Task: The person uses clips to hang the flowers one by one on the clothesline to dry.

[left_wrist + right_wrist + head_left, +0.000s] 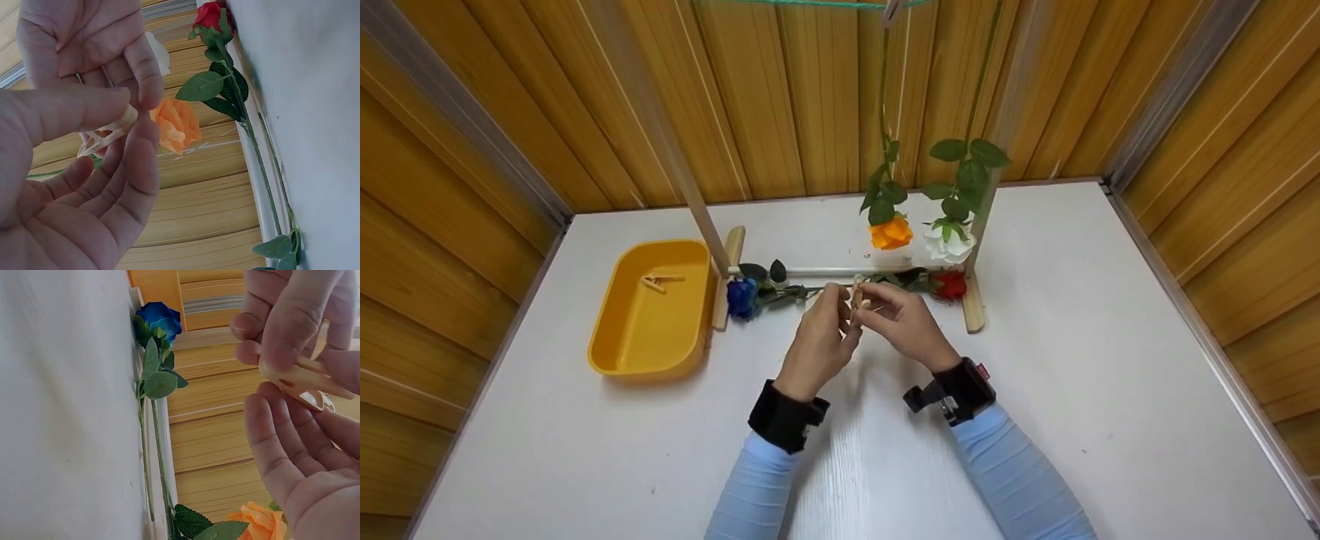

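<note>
From overhead, the left hand (819, 341) and right hand (911, 326) meet above the table (1110, 360), fingertips closed on a wooden peg (856, 292); the blue rose (742, 298) and red rose (950, 285) lie either side, while the orange rose (891, 233) and white rose (950, 244) hang head-down behind. At the left wrist, the thumb pins the peg against bent fingers; at the right wrist, the peg sits between both hands' fingertips; I'd judge it is being readied, and the next move calls for squeezing it open around a lying stem (259, 163)

Pale wooden clothespin (279, 375), held aslant, pinched between fingers (288, 332)
</note>
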`<state>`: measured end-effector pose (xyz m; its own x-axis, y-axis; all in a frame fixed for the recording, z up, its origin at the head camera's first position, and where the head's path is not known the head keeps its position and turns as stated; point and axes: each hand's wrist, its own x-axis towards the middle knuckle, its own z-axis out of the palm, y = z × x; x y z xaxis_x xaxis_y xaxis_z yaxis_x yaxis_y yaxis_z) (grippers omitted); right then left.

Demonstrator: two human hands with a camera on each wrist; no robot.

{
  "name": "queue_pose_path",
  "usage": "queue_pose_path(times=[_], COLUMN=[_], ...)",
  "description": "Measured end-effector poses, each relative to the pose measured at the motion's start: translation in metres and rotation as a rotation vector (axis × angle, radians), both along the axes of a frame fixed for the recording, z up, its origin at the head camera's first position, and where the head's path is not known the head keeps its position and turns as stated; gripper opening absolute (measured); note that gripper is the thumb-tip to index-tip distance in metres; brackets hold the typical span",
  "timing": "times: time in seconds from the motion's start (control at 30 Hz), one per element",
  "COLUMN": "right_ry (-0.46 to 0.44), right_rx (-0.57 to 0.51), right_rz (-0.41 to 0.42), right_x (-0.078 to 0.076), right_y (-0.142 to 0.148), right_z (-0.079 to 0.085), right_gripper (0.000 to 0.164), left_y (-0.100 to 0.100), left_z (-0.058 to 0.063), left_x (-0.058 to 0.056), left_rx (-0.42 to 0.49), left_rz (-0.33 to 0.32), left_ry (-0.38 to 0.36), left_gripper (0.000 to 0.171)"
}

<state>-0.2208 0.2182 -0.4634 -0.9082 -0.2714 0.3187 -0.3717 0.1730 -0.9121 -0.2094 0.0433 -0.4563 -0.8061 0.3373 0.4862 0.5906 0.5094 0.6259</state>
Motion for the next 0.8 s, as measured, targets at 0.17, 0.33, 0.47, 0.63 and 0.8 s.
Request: queue_pose_path(times=[0.17,0.33,0.47,0.63,0.8], right_ry=[-0.029,-0.038,-0.037,-0.065,-0.078], right_rx=[-0.003,-0.026,-0.039,-0.067,-0.058], right_rz=[-0.002,0.016,0.02,0.018,0.02], right_x=[-0.0005,-0.0017,-0.002,-0.0026,-0.0013], right_y=[0.0048,0.0071,0.0078,0.0077,0.0074], right_z=[0.002,0.0028,0.0032,0.0034,0.0056], right_gripper=[0.042,0.037,0.035,0.039,0.045], left_y=[-0.0003,0.0007,0.0014,0.0032,0.0063], left_z=[-0.0002,0.0012,0.0005,-0.0024,-0.0058], left_x=[0.0001,0.0022,0.0031,0.0039,0.0045], left_rx=[0.0,-0.017,-0.017,-0.023,-0.055], left_rz=[-0.008,0.014,0.032,0.07,0.127], left_ry=[-0.038,-0.074,-0.06,0.03,0.137], left_gripper=[0.024,0.022,0.024,0.02,0.019])
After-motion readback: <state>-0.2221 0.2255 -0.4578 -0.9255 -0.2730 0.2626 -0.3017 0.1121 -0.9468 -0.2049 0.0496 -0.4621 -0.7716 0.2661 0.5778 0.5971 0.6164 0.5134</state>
